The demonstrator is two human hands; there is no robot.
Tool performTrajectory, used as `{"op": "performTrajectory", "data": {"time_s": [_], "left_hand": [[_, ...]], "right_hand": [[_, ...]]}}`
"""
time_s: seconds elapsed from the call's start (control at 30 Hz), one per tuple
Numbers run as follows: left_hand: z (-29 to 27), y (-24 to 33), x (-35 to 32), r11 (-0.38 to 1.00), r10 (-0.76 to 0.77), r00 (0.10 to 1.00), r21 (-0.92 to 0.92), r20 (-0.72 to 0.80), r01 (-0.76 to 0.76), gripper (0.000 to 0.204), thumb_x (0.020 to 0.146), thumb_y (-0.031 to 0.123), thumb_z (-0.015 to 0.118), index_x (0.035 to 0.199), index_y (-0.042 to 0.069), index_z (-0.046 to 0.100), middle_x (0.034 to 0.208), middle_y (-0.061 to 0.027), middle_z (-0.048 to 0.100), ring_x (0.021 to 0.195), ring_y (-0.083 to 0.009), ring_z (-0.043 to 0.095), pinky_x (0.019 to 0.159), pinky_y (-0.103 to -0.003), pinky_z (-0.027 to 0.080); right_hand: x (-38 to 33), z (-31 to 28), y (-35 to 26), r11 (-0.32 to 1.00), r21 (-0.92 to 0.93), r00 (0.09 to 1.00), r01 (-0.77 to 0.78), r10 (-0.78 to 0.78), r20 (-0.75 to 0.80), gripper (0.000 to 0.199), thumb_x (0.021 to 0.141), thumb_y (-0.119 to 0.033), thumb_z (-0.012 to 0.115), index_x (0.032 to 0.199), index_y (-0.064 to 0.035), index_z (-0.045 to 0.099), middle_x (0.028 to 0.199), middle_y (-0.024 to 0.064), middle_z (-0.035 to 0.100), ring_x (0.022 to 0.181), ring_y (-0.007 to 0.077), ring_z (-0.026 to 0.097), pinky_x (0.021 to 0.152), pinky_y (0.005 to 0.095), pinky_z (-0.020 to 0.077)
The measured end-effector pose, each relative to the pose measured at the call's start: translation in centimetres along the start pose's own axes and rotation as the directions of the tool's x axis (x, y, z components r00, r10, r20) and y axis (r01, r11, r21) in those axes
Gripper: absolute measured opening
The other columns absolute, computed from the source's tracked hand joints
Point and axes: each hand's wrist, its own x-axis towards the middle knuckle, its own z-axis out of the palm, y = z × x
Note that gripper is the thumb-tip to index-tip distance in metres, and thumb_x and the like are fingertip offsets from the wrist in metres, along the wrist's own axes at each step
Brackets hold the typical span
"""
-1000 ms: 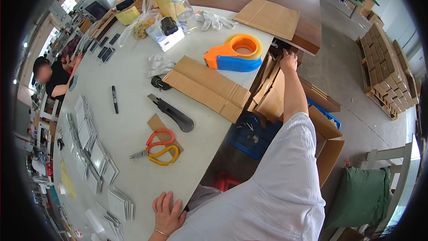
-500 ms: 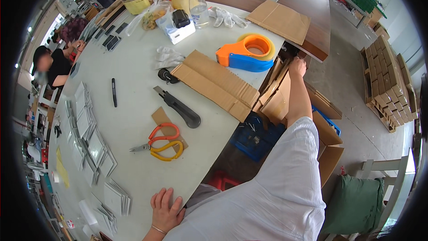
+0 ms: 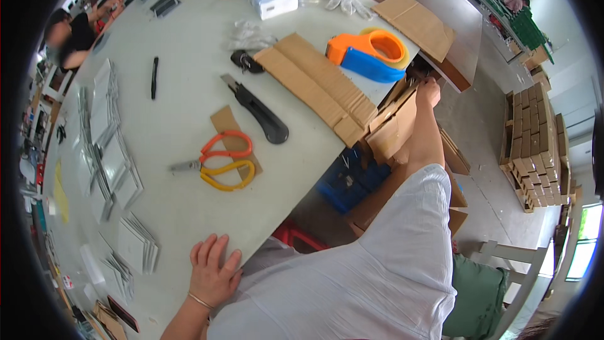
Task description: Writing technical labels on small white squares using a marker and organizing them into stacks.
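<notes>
On table: scissors, over cardboard scrap; box cutter, behind and right of scissors; marker, left of box cutter; cardboard strip, right; flat pieces, stacked far left. Beyond right edge: cardboard pieces.

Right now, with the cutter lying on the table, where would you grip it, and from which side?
I'd grip the dark cutter around its thick handle, coming from the near right: that end points there, while the exposed blade points far left.
</notes>
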Motion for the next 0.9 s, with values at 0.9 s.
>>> {"op": "performTrajectory", "data": {"time_s": [0.9], "left_hand": [[-1.2, 2.0, -5.5, 0.769, -0.189, 0.830, -0.605, -0.524, -0.207, 0.046, 0.079, 0.019, 0.065, 0.119, 0.007, 0.046, 0.120, -0.0138, 0.047, 0.102, -0.0279, 0.052, 0.086, -0.036, 0.043]], "right_hand": [[-34.8, -32.2, -17.3, -0.021, 0.913, 0.323, -0.407, -0.938, 0.123, 0.020, 0.076, 0.002, 0.056, 0.094, -0.0059, 0.053, 0.086, 0.0085, 0.059, 0.082, 0.0150, 0.054, 0.076, 0.0277, 0.0423]]}}
